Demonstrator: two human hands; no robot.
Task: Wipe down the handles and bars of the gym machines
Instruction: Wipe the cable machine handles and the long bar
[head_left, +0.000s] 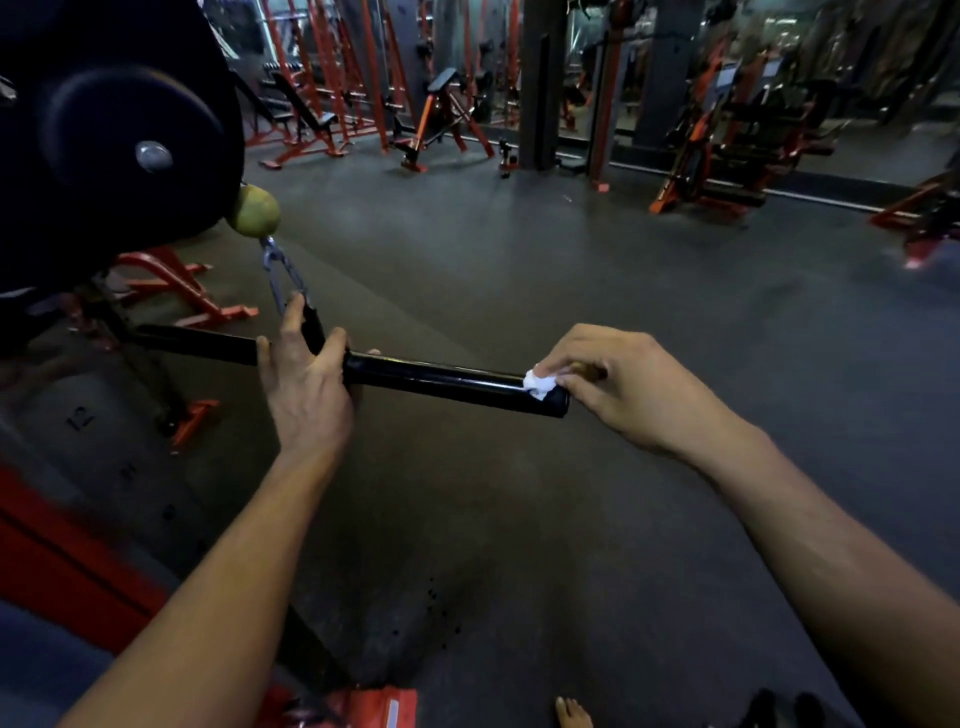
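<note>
Bar: black cable-attachment bar (441, 379), glossy, straight and round, held roughly level in front of the person above the dark gym floor (571, 270), running from the lower left of the view towards the right.
Where it hangs: from its middle a metal clip (280, 273) leads up to a yellowish-green ball stopper (255, 210) just under the black pulley housing (119, 135) of the cable machine.
Left hand: the left hand (306, 384) grips the bar at its centre, fingers curled round it beside the clip mount, steadying it.
Right hand: the right hand (623, 384) pinches a small crumpled white wipe (539, 383) between thumb and fingertips and presses it on the top of the bar just short of its right end.
Step in hand: judged from the picture, wiping the right half of the bar, with the wipe at the outer tip.
Next move: probably needs the wipe wrapped further round and drawn along the bar towards the centre, then the left half (197, 343), which calls for the left hand to shift its grip.
Surface: smooth with bright highlights; whether it is wet or dusty I cannot tell.
Wipe: very small against the bar, so it covers only a narrow strip per pass.
Risk: the bar hangs on a swivel and could twist if the steadying grip loosens.
</note>
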